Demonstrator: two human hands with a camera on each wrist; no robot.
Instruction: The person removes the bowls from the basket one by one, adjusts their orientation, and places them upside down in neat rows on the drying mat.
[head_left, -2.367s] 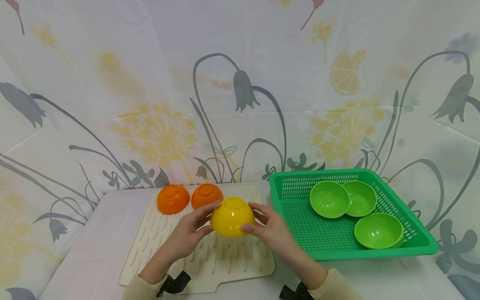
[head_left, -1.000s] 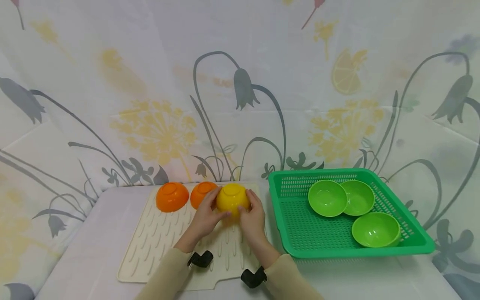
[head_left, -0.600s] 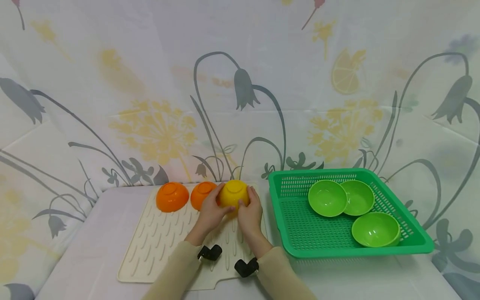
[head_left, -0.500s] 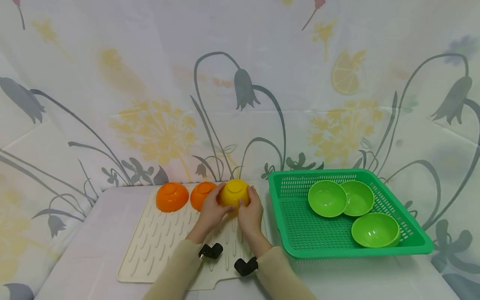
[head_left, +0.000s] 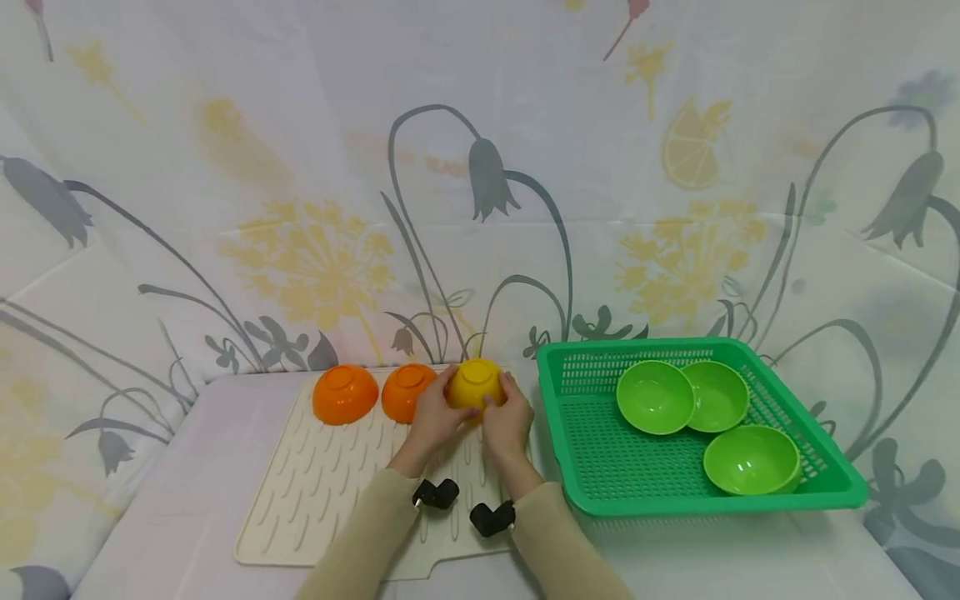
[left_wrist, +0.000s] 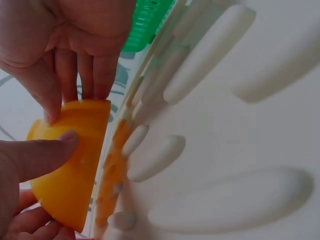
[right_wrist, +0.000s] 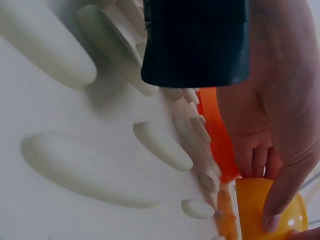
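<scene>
Gripping the upside-down yellow bowl (head_left: 476, 383) from both sides, the left hand (head_left: 435, 417) and right hand (head_left: 508, 423) hold it near the far right corner of the cream mat (head_left: 322, 492). The left wrist view shows what the head view hides: fingers (left_wrist: 102, 80) touching near the rim and a narrow gap above the mat. Only the head view shows green bowls (head_left: 656, 397) inside the basket (head_left: 720, 505).

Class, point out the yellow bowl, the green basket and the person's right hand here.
Yellow bowl (head_left: 477, 390): head view, on its outer side wall, below the upturned base.
Green basket (head_left: 660, 505): head view, on its near rim.
Right hand (head_left: 507, 425): head view, on the back of it.
</scene>
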